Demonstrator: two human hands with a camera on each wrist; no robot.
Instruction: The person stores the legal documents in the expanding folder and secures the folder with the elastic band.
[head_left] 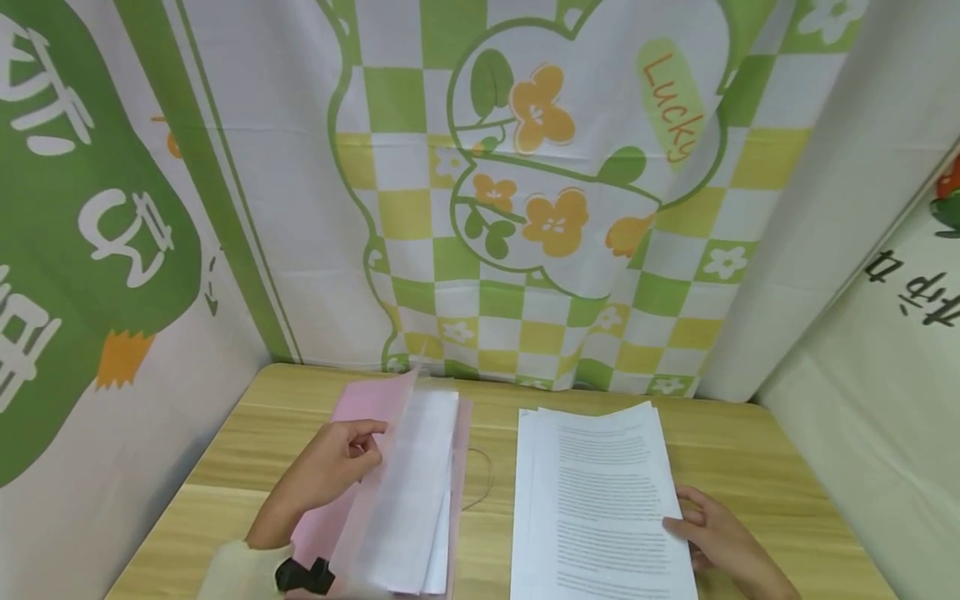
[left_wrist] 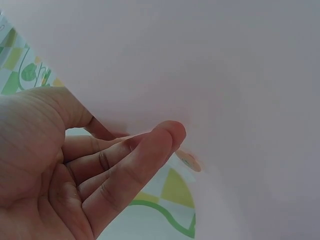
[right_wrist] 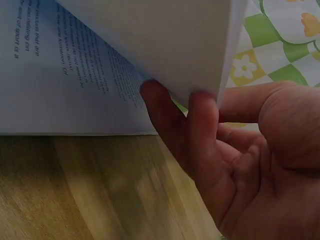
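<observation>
On the left part of the table lies an opened pink folder [head_left: 461, 467] with white sheets [head_left: 412, 500] inside. My left hand [head_left: 341, 458] pinches the folder's raised, see-through pink cover [left_wrist: 235, 100] near its edge, thumb on one side and fingers on the other. To the right is a stack of printed paper [head_left: 607, 500]. My right hand [head_left: 716, 533] grips its right edge, thumb on top and fingers underneath. In the right wrist view, upper sheets [right_wrist: 165, 45] bend up between thumb and fingers, above another printed page [right_wrist: 75, 90].
A thin curved cord [head_left: 489, 479] rests on the wooden table [head_left: 491, 425] between folder and stack. Patterned green and white curtains [head_left: 525, 333] hang behind the far edge and at both sides. A black strap [head_left: 303, 575] is on my left wrist.
</observation>
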